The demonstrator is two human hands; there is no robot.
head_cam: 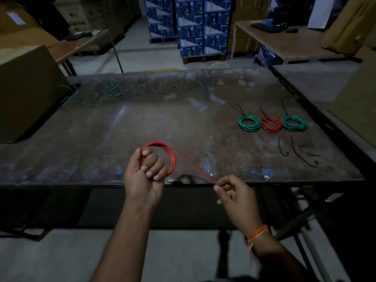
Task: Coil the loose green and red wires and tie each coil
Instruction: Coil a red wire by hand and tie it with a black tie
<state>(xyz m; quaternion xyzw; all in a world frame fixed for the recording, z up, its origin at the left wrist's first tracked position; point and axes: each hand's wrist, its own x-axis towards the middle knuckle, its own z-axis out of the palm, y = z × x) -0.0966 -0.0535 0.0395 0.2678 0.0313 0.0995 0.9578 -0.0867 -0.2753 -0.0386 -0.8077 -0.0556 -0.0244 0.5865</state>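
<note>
My left hand point(145, 176) grips a red wire coil point(172, 157) of several loops above the near edge of the worn table point(122, 129). A straight strand of the red wire point(195, 165) runs from the coil down to my right hand point(234, 192), which pinches its end between thumb and forefinger. Loose green wire point(110, 90) lies tangled along the table's far side. At the right sit three tied coils in a row: a green coil point(249, 123), a red tied coil point(271, 124) and another green coil point(295, 123).
Three black ties point(299, 153) lie loose in front of the tied coils. A cardboard box point(26, 92) stands at the table's left. Behind are stacked blue cartons point(191, 25) and another table point(289, 41) at the back right.
</note>
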